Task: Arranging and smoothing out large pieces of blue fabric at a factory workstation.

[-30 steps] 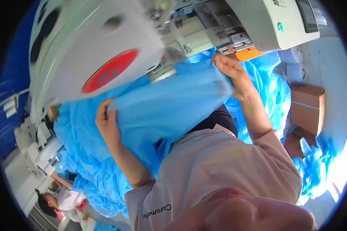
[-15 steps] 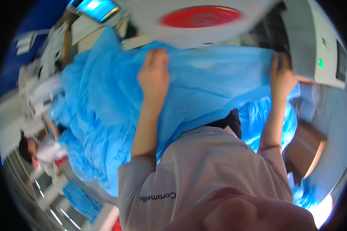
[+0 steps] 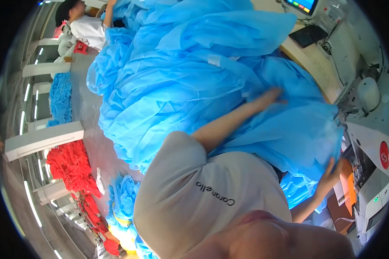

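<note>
- The left hand (image 3: 270, 96) lies flat on top of a heap of thin blue fabric (image 3: 181, 86), its fingers (image 3: 281, 92) stretched out straight and close together, pressing on the cloth rather than gripping it.
- The right hand (image 3: 330, 175), at about four o'clock from the left, holds the lower edge of the same blue fabric, fingers spread wide against it and the thumb tucked under the fold.
- The fabric fills the middle and upper part of the view, piled on the bench (image 3: 309, 56) and spilling toward nine o'clock.
- A sewing machine (image 3: 376, 146), white with a red round mark, stands at three o'clock, just beside the right hand.
- A small screen (image 3: 304, 4) sits at one o'clock.
- Red fabric (image 3: 71, 166) is heaped at eight o'clock, well apart.
- Another person (image 3: 84, 21) works at eleven o'clock.
</note>
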`<act>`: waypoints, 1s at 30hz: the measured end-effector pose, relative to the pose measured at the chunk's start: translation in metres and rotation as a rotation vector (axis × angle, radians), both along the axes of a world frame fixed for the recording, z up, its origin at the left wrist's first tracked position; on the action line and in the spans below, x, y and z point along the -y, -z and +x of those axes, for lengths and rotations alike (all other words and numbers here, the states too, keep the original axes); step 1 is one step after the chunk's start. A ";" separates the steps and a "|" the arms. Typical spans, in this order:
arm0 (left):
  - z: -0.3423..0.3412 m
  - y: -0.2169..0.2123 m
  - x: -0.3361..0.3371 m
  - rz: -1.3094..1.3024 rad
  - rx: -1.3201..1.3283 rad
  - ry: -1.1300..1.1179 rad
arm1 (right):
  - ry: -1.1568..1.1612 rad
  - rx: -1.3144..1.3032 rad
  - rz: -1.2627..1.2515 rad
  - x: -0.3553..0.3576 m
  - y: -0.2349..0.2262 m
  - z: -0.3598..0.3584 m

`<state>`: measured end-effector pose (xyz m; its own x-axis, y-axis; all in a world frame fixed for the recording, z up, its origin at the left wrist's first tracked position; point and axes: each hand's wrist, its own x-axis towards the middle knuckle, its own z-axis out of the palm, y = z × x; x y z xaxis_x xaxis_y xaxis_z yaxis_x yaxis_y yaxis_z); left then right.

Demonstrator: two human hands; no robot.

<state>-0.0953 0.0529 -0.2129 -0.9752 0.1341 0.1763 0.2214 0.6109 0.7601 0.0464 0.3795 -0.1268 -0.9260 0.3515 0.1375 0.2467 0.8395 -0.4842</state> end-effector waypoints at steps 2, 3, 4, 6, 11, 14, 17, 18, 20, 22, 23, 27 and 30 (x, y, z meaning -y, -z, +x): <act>0.024 -0.008 -0.006 -0.265 0.208 0.233 | 0.257 -0.143 -0.115 -0.013 0.010 0.001; 0.033 -0.020 -0.001 -0.395 0.304 0.345 | 0.262 -0.254 -0.146 -0.020 0.015 0.000; 0.039 -0.036 0.015 -0.481 0.351 0.508 | 0.332 -0.400 -0.150 -0.024 0.020 0.000; 0.040 -0.071 0.104 -0.585 -0.170 -0.083 | 0.392 -0.358 -0.151 -0.030 0.028 -0.001; 0.030 -0.129 0.372 -1.229 -0.172 -0.445 | 0.410 -0.336 0.076 -0.023 0.039 -0.004; 0.065 -0.142 0.400 -1.249 -0.310 -0.487 | 0.323 -0.364 0.086 -0.013 0.049 -0.013; 0.140 -0.154 0.343 -1.314 -0.952 -0.686 | 0.151 -0.188 0.254 -0.011 0.057 -0.024; 0.165 -0.152 0.319 -1.318 -0.930 -0.627 | 0.018 -0.221 0.198 -0.013 0.058 -0.027; 0.201 -0.135 0.282 -1.208 -0.472 -0.519 | 0.017 -0.664 0.236 -0.023 0.054 -0.028; 0.224 -0.105 0.261 -1.110 -0.042 -0.381 | 0.287 -0.961 0.174 -0.028 0.058 -0.019; 0.237 -0.086 0.250 -1.068 0.102 -0.274 | 0.333 -1.058 0.033 -0.029 0.064 -0.011; 0.264 -0.023 0.202 -0.905 0.427 -0.180 | -0.269 -0.250 0.002 -0.002 0.156 0.059; 0.243 -0.016 0.163 -1.013 0.725 0.133 | -0.108 0.334 0.052 0.015 0.274 0.128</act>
